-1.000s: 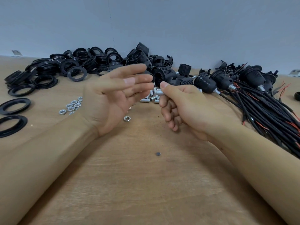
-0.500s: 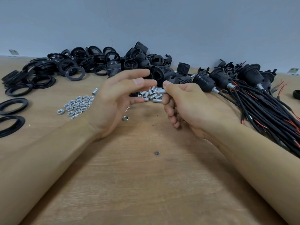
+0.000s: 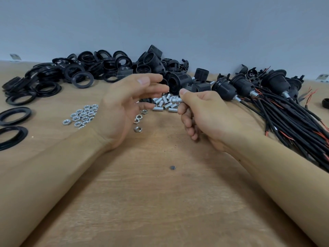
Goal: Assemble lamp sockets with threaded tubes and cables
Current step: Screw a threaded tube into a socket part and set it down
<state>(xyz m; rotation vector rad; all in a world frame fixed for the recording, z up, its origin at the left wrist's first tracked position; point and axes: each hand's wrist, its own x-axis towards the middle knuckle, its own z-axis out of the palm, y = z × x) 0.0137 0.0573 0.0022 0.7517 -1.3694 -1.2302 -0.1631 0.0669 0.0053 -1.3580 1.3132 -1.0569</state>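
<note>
My right hand [image 3: 206,111] pinches a short silver threaded tube [image 3: 176,100] between thumb and forefinger, with a nut seemingly on it. My left hand [image 3: 128,104] hovers just left of it, fingers spread and slightly curled, holding nothing. Beyond both hands lies a small pile of loose threaded tubes [image 3: 164,105]. Hex nuts [image 3: 83,115] lie left of my left wrist, and a few more nuts [image 3: 138,129] sit under my left palm. Black socket bodies [image 3: 179,80] are heaped behind. Assembled sockets with black cables [image 3: 292,113] lie on the right.
A large heap of black threaded rings [image 3: 71,73] covers the far left, with two flat rings [image 3: 14,115] near the left edge. A small dark speck [image 3: 172,167] sits on the wooden table [image 3: 160,202]. A grey wall rises behind.
My left hand has dropped and moved closer to the right hand's tube, uncovering the nuts at its left. The view has shifted slightly. The right hand keeps its grip.
</note>
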